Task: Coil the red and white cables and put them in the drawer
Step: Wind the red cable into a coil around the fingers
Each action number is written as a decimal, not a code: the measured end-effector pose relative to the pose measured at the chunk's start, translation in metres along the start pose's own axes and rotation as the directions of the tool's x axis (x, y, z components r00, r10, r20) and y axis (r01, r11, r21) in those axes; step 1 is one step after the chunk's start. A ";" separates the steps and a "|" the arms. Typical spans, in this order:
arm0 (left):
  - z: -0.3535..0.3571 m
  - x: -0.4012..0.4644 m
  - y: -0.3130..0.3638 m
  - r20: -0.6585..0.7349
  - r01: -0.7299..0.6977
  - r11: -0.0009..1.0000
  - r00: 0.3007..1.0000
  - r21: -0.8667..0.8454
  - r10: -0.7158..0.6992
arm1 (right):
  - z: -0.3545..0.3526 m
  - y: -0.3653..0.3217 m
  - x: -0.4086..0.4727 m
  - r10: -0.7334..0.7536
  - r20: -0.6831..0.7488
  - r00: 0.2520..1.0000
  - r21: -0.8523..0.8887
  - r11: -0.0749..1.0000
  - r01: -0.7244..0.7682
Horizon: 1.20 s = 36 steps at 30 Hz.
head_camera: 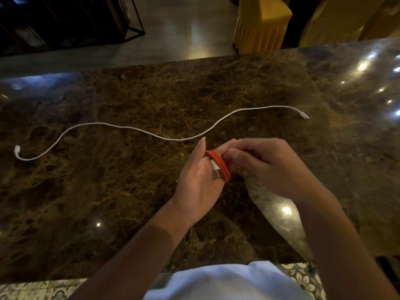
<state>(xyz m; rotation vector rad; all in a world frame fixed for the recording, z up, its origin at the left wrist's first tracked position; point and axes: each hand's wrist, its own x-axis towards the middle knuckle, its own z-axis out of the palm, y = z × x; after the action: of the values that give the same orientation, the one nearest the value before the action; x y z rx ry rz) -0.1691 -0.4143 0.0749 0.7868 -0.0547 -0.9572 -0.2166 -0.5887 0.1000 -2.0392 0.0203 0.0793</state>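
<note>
Nearest item: the left hand (200, 176), fingers extended and held together, serving as a former for the red cable (218, 164), which sits in several turns round those fingers; a white plug end (217, 168) lies flat against the hand beneath the turns, probably pinned there so the coil cannot unwind. Beside it, touching: the right hand (266, 165), fingers curled in at the coil, apparently pinching or tucking the tail end; the tip itself is hidden, so the exact hold cannot be told. Both are held just above the table (86, 191), dark veined marble. Farther off: the white cable (151, 133), uncoiled, lying in a long wavy line across the table, a connector at each end, untouched. Containers: none visible; the drawer is not in view, contents unknown. Judgement: red coil nearly finished.
</note>
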 end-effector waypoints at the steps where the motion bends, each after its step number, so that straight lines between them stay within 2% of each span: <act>1: 0.000 -0.001 -0.001 0.009 0.007 1.000 1.000 0.020 -0.007 | -0.001 0.002 0.000 0.000 0.039 0.999 0.014 1.000 0.000; 4: 0.001 -0.002 0.000 0.023 0.014 1.000 1.000 0.017 -0.015 | -0.003 0.002 0.002 -0.016 0.098 0.995 0.061 0.998 0.010; 6: 0.002 -0.001 0.005 0.032 -0.030 0.999 0.999 0.024 0.029 | -0.001 0.000 0.003 -0.056 0.083 0.995 0.142 0.989 0.044; 8: 0.003 0.001 0.010 0.029 -0.081 0.996 0.996 0.025 0.080 | 0.002 0.000 0.003 -0.055 -0.041 0.998 0.158 0.986 0.061; 12: 0.005 0.004 0.016 -0.004 -0.145 0.988 0.989 0.054 0.146 | 0.013 0.004 0.002 -0.081 -0.335 0.939 -0.031 0.997 0.075; 15: 0.003 0.004 0.015 -0.049 -0.153 0.987 0.987 0.039 0.155 | 0.019 0.009 0.000 -0.127 -0.389 0.912 -0.142 0.987 0.077; 17: 0.002 0.003 0.014 -0.056 -0.146 0.989 0.987 0.037 0.148 | 0.019 0.012 -0.003 -0.173 -0.366 0.914 -0.194 0.975 0.107; 21: -0.004 0.002 0.012 0.023 -0.121 0.992 0.993 0.023 0.120 | 0.003 0.015 -0.005 -0.255 -0.237 0.937 -0.135 0.964 0.228; 25: -0.004 0.004 0.006 0.063 -0.102 0.994 0.993 0.039 0.099 | -0.002 0.007 0.003 -0.311 -0.020 0.950 -0.279 0.914 0.294; 27: -0.006 0.005 0.006 0.065 -0.109 0.994 0.992 -0.020 0.110 | -0.002 0.006 0.007 -0.304 0.007 0.953 -0.310 0.905 0.291; 28: -0.008 0.005 0.008 0.059 -0.121 0.990 0.990 -0.074 0.126 | 0.000 0.006 0.008 -0.296 -0.025 0.955 -0.243 0.928 0.281; 30: -0.011 0.007 0.014 0.045 -0.171 0.968 0.982 -0.182 0.182 | 0.009 0.003 0.006 -0.225 -0.148 0.963 0.084 0.968 0.238; 31: -0.012 0.007 0.017 0.044 -0.201 0.953 0.975 -0.225 0.216 | 0.016 0.000 0.004 -0.169 -0.218 0.961 0.269 0.936 0.226; 33: -0.011 0.008 0.021 0.052 -0.238 0.928 0.963 -0.287 0.264 | 0.028 -0.003 0.001 -0.009 -0.339 0.941 0.559 0.802 0.209; 34: -0.010 0.007 0.021 0.056 -0.240 0.921 0.961 -0.309 0.269 | 0.031 -0.003 0.001 0.080 -0.349 0.934 0.655 0.734 0.182; 36: -0.007 0.003 0.019 0.072 -0.214 0.921 0.966 -0.327 0.250 | 0.033 -0.003 0.003 0.156 -0.308 0.938 0.691 0.715 0.108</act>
<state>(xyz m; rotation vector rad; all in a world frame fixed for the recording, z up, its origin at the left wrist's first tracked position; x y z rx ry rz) -0.1509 -0.4067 0.0807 0.4171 -0.0876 -0.7581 -0.2145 -0.5579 0.0880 -1.2525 0.2642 -0.2477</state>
